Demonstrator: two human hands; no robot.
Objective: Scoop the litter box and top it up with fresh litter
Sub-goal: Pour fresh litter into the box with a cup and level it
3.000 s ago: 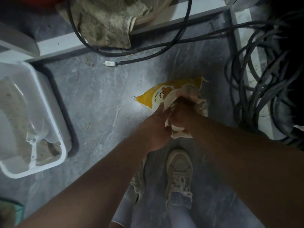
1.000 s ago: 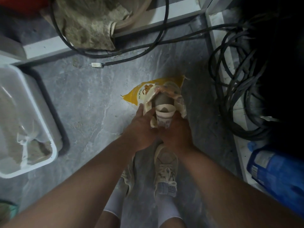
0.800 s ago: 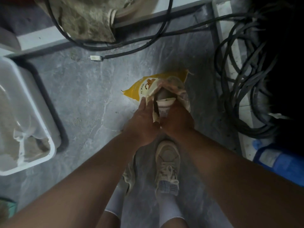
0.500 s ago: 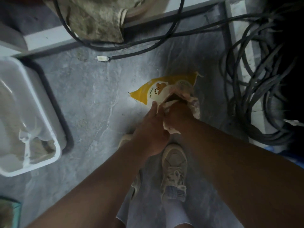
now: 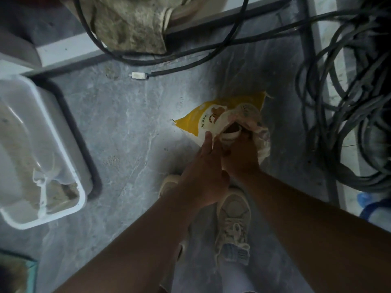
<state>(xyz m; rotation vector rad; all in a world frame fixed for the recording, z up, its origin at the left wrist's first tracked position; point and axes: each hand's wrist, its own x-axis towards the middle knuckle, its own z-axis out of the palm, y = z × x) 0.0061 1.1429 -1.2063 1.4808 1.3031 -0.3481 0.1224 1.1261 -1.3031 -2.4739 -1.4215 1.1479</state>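
Head view, looking down at the floor (image 5: 127, 127). The yellow litter bag (image 5: 213, 115) stands on the floor just ahead of the person's shoes (image 5: 232, 210), well apart from the white litter box (image 5: 69, 144), which lies at the left edge of the floor with a white scoop (image 5: 43, 182) resting in it and pale litter spread thinly over its bottom. The left hand (image 5: 203, 174) lies against the near lip of the bag mouth, fingers extended along the lip; whether the thumb pinches the lip cannot be told. The right hand (image 5: 240, 153) reaches into the mouth and appears to have its grip closed round a small pale cup (image 5: 230, 135), though the fingers themselves are hidden behind the back of the hand.

The step in hand, by judgement, is drawing fresh litter from the bag for topping up. To do it well, the left hand should keep the mouth spread wide and the bag upright, so the crumpled plastic does not fold over the cup. The cup should come out level and short of brimming, since the carry to the box crosses open floor. A loose cable end (image 5: 138, 75) and coiled cables (image 5: 342, 115) lie near the bag; the bag is best kept from tipping toward them.
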